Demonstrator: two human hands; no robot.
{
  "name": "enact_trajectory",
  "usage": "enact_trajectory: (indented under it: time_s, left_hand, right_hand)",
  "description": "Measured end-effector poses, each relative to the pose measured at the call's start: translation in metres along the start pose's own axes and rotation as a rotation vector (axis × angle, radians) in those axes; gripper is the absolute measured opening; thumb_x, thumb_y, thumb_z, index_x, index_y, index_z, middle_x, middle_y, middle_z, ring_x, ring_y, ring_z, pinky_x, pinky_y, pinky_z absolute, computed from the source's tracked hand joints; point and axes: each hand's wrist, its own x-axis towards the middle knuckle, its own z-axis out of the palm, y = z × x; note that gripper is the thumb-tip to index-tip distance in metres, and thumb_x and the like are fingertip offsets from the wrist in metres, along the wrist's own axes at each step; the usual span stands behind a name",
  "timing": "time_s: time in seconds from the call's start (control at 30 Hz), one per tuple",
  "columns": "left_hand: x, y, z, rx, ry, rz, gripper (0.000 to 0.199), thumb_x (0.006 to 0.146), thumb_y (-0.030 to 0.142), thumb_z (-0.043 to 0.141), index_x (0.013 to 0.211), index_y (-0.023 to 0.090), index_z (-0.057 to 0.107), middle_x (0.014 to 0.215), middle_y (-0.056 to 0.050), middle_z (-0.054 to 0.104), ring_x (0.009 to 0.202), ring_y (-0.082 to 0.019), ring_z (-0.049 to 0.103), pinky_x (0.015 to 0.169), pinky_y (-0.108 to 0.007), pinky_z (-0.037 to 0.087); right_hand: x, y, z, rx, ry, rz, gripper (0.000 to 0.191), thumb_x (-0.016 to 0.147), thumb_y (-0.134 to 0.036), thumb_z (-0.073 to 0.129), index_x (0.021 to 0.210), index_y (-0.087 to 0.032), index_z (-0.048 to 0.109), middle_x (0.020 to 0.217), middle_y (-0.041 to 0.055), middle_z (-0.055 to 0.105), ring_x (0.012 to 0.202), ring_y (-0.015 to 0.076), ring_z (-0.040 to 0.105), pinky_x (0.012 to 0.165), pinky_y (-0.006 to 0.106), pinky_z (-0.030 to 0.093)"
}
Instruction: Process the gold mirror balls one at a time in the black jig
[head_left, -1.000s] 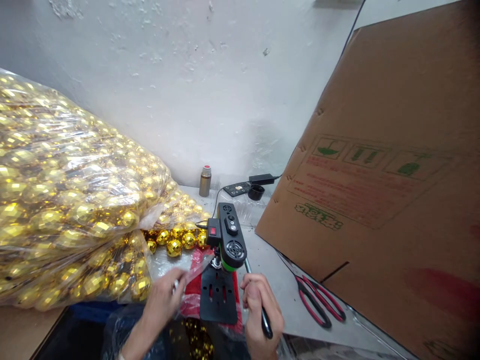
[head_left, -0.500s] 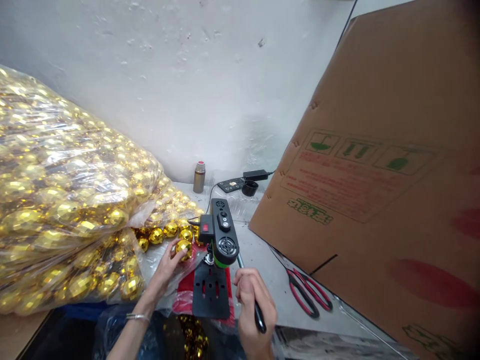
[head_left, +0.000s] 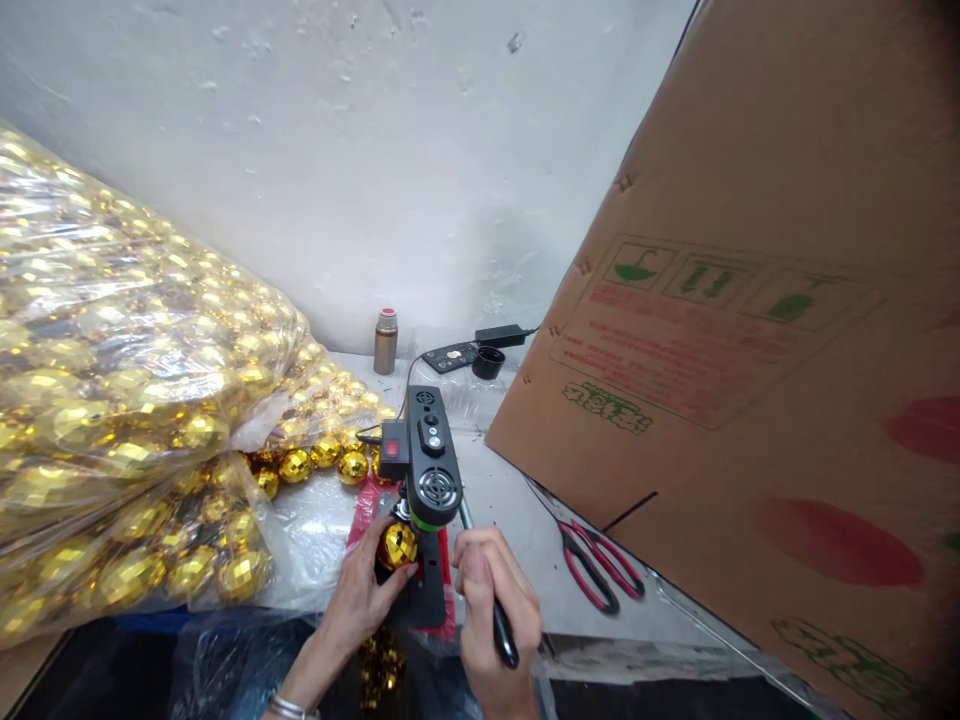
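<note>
My left hand [head_left: 367, 580] grips a shiny gold faceted ball [head_left: 398, 546] between thumb and fingers, at the lower front end of a small black bench machine [head_left: 435, 455]. The ball sits over the machine's black slotted base plate [head_left: 427, 596], which is partly covered by it. My right hand [head_left: 499, 605] is wrapped round the black-ended lever [head_left: 505, 640] on the machine's right side. Under the base lies a red plastic sheet [head_left: 448, 610]. A black box with a red switch [head_left: 392, 449] is fixed to the machine's left.
A large clear bag [head_left: 135, 370] of gold balls spreads over the left, with loose balls [head_left: 325, 450] at its mouth. Red-handled scissors [head_left: 600, 565] lie to the right, beside a big cardboard box [head_left: 720, 340]. A small bottle [head_left: 385, 342] and a black cap [head_left: 488, 363] stand behind.
My left hand has brought the gold ball right and towards me, from beside the machine to under its front end. My right hand stays on the lever. The view has shifted slightly.
</note>
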Motion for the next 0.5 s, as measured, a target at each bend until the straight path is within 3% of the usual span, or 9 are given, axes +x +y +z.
enact_trajectory:
  time_s: [0.23,0.5]
  left_hand:
    - [-0.010,-0.002,0.013,0.090,0.078,0.157,0.048,0.082,0.031,0.069,0.127,0.020,0.059,0.125,-0.016,0.067,0.118,-0.034,0.064,0.101,-0.052,0.053]
    - [-0.001,-0.002,0.021,0.161,-0.004,0.077,0.047,0.075,0.033,0.074,0.118,0.020,0.062,0.109,-0.011,0.069,0.101,-0.033,0.063,0.091,-0.051,0.051]
  right_hand:
    - [-0.002,0.000,0.000,-0.037,0.003,-0.011,0.026,0.097,-0.004,0.037,0.081,-0.021,0.048,0.073,-0.0022,0.048,0.064,0.0088,0.050,0.058,0.020,0.042]
    - [-0.003,-0.001,-0.006,-0.066,-0.030,-0.018,0.027,0.095,-0.003,0.038,0.078,-0.021,0.046,0.073,-0.0015,0.052,0.062,0.0096,0.054,0.056,0.021,0.042]
